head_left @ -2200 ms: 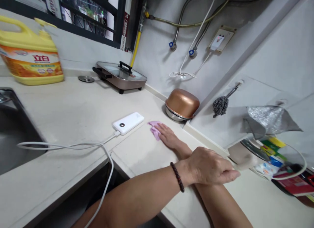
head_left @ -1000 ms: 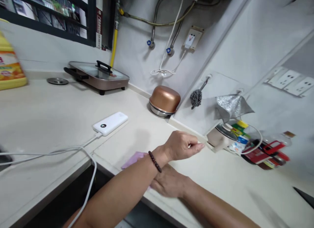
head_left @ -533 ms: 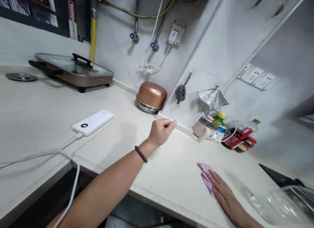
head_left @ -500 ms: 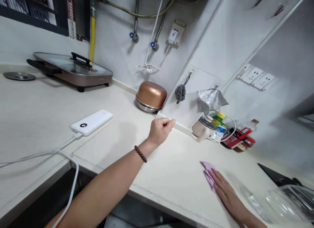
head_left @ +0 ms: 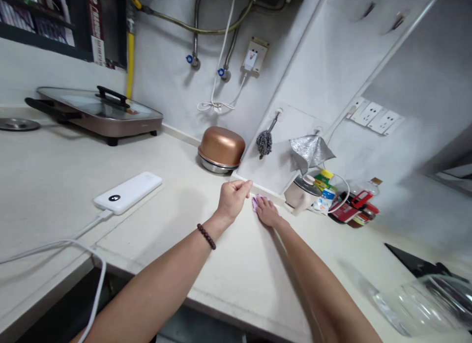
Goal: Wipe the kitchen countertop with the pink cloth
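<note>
From where I stand, left to right: one electric skillet (head_left: 99, 118), glass-lidded; one white power bank (head_left: 128, 192), one cable (head_left: 83, 228) plugged into its near end. Two blue-handled valves (head_left: 221, 72) on the wall. One copper-coloured bowl (head_left: 221, 145), upturned on steelware. Two bare hands. Left hand (head_left: 233, 198), one beaded bracelet (head_left: 206, 236) at its wrist: curled into a fist above the counter; contents, if any, can't tell. Right hand (head_left: 267, 213): fingers laid out flat on one pink cloth (head_left: 255, 204). Cloth lies on the counter by the wall's foot, under the fingertips, bunched edge showing on their left. Farther right, one lidded saucepan (head_left: 299, 194).
</note>
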Demonstrator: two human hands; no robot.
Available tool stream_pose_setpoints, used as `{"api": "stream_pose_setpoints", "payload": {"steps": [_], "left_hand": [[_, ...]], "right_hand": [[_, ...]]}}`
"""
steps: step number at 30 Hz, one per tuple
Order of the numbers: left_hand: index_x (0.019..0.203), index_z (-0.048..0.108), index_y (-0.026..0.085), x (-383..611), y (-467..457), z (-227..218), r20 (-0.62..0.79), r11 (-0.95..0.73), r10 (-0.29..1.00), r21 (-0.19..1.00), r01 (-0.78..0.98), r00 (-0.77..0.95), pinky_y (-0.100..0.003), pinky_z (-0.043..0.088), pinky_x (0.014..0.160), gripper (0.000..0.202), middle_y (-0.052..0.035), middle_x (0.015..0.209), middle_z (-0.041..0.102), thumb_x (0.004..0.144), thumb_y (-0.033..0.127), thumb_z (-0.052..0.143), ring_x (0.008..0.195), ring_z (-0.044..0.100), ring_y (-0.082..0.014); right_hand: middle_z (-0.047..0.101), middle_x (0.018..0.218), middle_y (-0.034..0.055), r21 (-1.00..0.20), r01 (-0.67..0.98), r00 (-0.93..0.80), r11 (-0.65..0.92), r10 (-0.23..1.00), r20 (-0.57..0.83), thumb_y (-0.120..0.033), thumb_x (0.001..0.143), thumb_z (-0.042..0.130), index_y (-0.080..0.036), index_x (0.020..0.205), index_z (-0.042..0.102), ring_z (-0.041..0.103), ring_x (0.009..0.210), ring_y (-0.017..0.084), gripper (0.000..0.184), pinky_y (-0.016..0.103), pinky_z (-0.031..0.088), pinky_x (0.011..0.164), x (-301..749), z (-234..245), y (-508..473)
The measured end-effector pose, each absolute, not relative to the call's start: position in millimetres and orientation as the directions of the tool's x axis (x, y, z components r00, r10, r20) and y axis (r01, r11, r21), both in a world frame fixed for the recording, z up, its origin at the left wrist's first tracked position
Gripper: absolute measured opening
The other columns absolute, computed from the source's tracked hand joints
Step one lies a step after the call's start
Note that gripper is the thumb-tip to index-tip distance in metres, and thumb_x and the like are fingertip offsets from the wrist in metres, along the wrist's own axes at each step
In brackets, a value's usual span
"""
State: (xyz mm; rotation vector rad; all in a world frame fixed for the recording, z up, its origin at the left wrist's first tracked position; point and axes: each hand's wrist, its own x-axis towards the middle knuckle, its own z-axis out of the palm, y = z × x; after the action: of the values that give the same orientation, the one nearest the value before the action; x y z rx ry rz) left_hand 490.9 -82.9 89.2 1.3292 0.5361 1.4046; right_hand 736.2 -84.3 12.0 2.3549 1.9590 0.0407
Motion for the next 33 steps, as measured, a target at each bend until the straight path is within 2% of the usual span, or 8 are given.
{"api": "stream_pose_setpoints", "payload": {"steps": [3,9,12,16,20,25,33], "left_hand": [[0.049,0.045,0.019,493,-80,87,0.424,-0.330,0.886,0.862,-0.385,0.189,-0.023,0.025,0.045,0.044,0.0060,0.041,0.035,0.079,0.048,0.059,0.044,0.032,-0.0075],[0.050,0.044,0.019,496,-71,76,0.413,-0.349,0.895,0.885,-0.309,0.171,-0.022,0.030,0.047,0.040,0.0056,0.045,0.039,0.077,0.043,0.060,0.046,0.037,-0.0083],[0.049,0.045,0.019,494,-62,68,0.422,-0.388,0.897,0.895,-0.220,0.134,-0.022,0.031,0.048,0.039,0.0053,0.045,0.040,0.077,0.042,0.059,0.048,0.038,-0.0089],[0.049,0.047,0.019,493,-54,64,0.417,-0.400,0.901,0.905,-0.142,0.121,-0.023,0.027,0.048,0.039,0.0057,0.042,0.035,0.078,0.044,0.057,0.047,0.034,-0.0094],[0.047,0.047,0.020,495,-57,64,0.410,-0.392,0.899,0.910,-0.138,0.154,-0.024,0.024,0.048,0.041,0.0062,0.041,0.030,0.079,0.044,0.057,0.046,0.031,-0.0096],[0.045,0.048,0.020,501,-67,66,0.430,-0.407,0.882,0.901,-0.151,0.193,-0.025,0.025,0.050,0.042,0.0060,0.041,0.031,0.078,0.044,0.058,0.046,0.032,-0.0097],[0.044,0.047,0.019,509,-73,61,0.440,-0.426,0.861,0.898,-0.111,0.255,-0.025,0.027,0.050,0.044,0.0053,0.042,0.035,0.078,0.043,0.058,0.046,0.033,-0.0094]], "right_hand": [[0.016,0.165,0.0079,0.059,0.993,0.103,-0.100,0.994,-0.038,-0.041,0.102,0.019,-0.021,0.158,0.019,0.011,0.151,0.028,0.059,0.055,0.016,0.118,702,11,-71],[0.019,0.164,0.0035,-0.052,0.970,-0.239,0.236,0.969,-0.055,-0.043,0.102,0.033,-0.026,0.154,0.032,0.015,0.150,0.030,0.055,0.052,0.018,0.119,638,10,-72],[0.019,0.165,0.0006,-0.072,0.961,-0.269,0.265,0.962,-0.046,-0.044,0.102,0.033,-0.030,0.155,0.031,0.014,0.150,0.029,0.055,0.053,0.017,0.120,637,15,-81],[0.018,0.165,0.0003,-0.067,0.977,-0.207,0.205,0.978,-0.024,-0.045,0.102,0.029,-0.031,0.156,0.026,0.012,0.151,0.026,0.056,0.050,0.017,0.120,685,17,-114],[0.021,0.164,0.0000,-0.055,0.992,-0.112,0.113,0.994,0.016,-0.047,0.102,0.024,-0.030,0.156,0.027,0.014,0.151,0.023,0.057,0.047,0.018,0.120,765,8,-170],[0.025,0.163,0.0001,0.007,0.995,0.101,-0.101,0.994,0.041,-0.049,0.102,0.019,-0.029,0.156,0.028,0.017,0.151,0.022,0.059,0.046,0.021,0.120,859,-7,-223],[0.028,0.162,0.0014,0.071,0.972,0.218,-0.223,0.973,0.068,-0.046,0.102,0.016,-0.028,0.155,0.031,0.022,0.149,0.024,0.059,0.048,0.025,0.117,909,-10,-184]]}}
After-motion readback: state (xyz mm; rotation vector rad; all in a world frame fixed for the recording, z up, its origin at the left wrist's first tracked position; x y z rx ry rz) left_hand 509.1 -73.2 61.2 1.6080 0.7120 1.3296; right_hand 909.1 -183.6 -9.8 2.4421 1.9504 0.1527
